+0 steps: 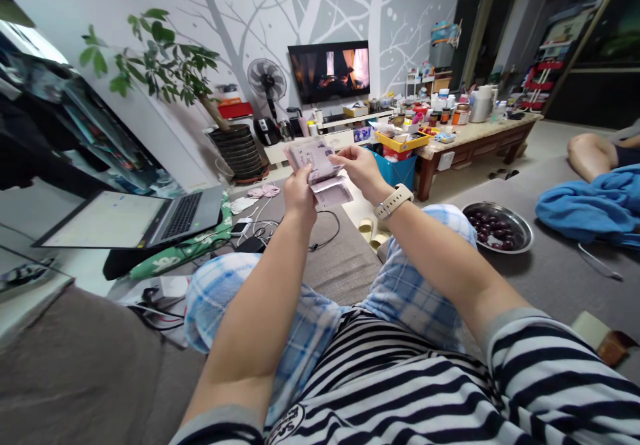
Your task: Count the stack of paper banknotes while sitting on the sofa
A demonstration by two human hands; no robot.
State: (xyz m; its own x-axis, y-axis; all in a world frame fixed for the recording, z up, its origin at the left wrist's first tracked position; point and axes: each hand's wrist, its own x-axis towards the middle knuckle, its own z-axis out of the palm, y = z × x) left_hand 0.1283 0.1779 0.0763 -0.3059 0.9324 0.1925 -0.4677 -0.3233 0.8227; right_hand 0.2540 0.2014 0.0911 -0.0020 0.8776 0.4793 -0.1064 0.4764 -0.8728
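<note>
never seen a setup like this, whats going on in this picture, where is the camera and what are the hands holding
There is no machine here, just a person's two bare hands. The single picture comes from a camera worn on that person's head, looking forward and down, so both arms stretch away from you.

The left hand holds some small printed papers, and the right hand is at their right-hand edge; the print is too small to read.

On the grey seat, to the right, sit a metal bowl of dark round fruit and a blue cloth. To the left is an open laptop.
</note>
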